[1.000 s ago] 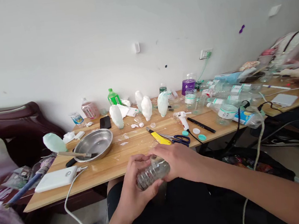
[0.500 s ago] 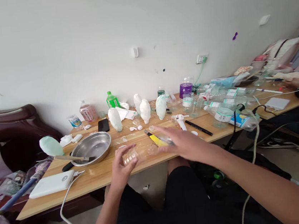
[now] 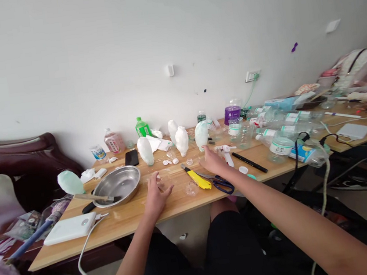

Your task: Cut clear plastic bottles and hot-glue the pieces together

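Note:
My left hand [image 3: 157, 195] hovers over the front of the wooden table [image 3: 174, 202], its thumb and fingers apart; I can make out nothing in it. My right hand [image 3: 211, 160] reaches across the table, with its fingertips at the base of a pale green-white, bulb-shaped form [image 3: 201, 134]. Whether they touch it I cannot tell. Close to that hand lie a yellow utility knife [image 3: 199, 180] and dark-handled scissors [image 3: 222, 185]. A clear plastic scrap [image 3: 192, 188] is beside the knife. More white bulb-shaped forms [image 3: 181, 141] stand further left.
A metal basin [image 3: 122, 184] with a brush [image 3: 94, 197] across its rim stands at left, near a white power bank [image 3: 70, 229]. A glue gun [image 3: 228, 155] and a black marker [image 3: 249, 162] lie at right. Plastic bottles [image 3: 280, 144] crowd the right side.
The clear ridged plastic piece in my left hand no longer shows there, and its fingers have spread. My right hand has moved from above the scissors towards the pale green-white form.

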